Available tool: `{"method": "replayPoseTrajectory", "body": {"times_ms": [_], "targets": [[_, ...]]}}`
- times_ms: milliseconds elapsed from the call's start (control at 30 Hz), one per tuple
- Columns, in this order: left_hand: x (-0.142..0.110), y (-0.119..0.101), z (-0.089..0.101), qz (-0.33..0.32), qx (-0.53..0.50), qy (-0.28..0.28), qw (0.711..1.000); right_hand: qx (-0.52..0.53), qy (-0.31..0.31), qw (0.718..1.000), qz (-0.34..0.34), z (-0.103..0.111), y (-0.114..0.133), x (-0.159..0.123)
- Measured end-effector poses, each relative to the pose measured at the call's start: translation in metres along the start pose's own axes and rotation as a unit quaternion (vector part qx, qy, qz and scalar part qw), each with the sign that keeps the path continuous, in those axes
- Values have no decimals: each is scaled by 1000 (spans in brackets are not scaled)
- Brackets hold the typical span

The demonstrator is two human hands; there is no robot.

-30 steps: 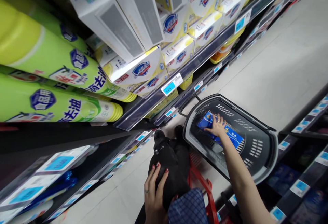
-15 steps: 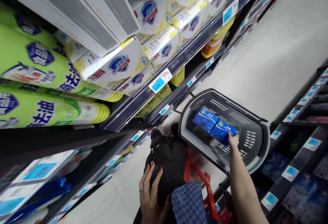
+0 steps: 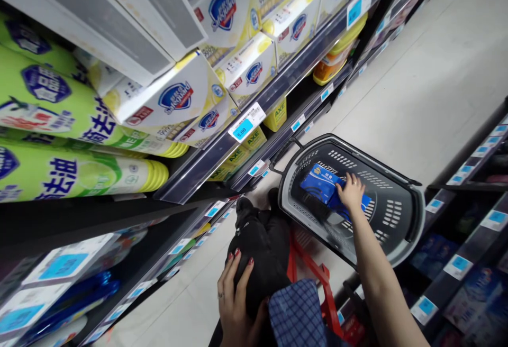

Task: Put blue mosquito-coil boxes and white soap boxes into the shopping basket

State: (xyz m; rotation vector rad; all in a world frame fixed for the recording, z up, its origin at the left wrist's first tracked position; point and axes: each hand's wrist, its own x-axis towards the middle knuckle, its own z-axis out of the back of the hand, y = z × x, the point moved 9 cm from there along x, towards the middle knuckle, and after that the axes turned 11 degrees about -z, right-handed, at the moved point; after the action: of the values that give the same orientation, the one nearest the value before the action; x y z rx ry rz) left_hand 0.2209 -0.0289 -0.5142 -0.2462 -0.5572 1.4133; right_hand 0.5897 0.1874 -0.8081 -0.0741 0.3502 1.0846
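In a dark grey shopping basket point(image 3: 415, 215) on the floor ahead lie two blue packs side by side. The left blue pack point(image 3: 318, 182) shows most of its printed face. Over the right blue pack point(image 3: 337, 205) is my right hand point(image 3: 351, 192), its fingers apart and the palm down, covering part of it. It seems to touch the pack, though the contact itself is hidden. My left hand point(image 3: 240, 299) lies on my black-clothed knee point(image 3: 262, 254) with its fingers spread, holding nothing.
Shelving on the left bears Safeguard soap boxes point(image 3: 177, 98) and green bottles point(image 3: 63, 172). The shelf edge with a price tag point(image 3: 246, 122) juts toward the basket. A red frame point(image 3: 325, 294) stands beside my leg. Another shelf point(image 3: 472, 230) lines the right.
My right hand has let go of the right pack's near corner and moved up and left over its top, fingers spreading. My left hand stays on the knee. The view has shifted slightly.
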Motion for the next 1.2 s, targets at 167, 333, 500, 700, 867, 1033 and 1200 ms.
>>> {"method": "replayPoseTrajectory", "body": {"times_ms": [167,333,500,700,867,1033,1200], "targets": [[0,0,-1,6,6,1,1000,-97,82,987,94,-24,52,18],[-1,1,0,12,5,-9,1000,-144,100,973,147,-43,63,1],[-3,3,-1,13,5,2,1000,-158,106,966,172,-51,68,-18],[-3,3,-2,10,2,3,1000,-132,94,977,135,-38,57,-12],[-4,6,-1,9,-1,3,1000,-25,93,993,-63,-7,-41,1],[-3,4,0,-30,8,19,999,134,189,921,-315,-29,-130,-31],[-2,2,0,-20,-2,16,1000,169,206,894,-360,-52,-133,-54]]}}
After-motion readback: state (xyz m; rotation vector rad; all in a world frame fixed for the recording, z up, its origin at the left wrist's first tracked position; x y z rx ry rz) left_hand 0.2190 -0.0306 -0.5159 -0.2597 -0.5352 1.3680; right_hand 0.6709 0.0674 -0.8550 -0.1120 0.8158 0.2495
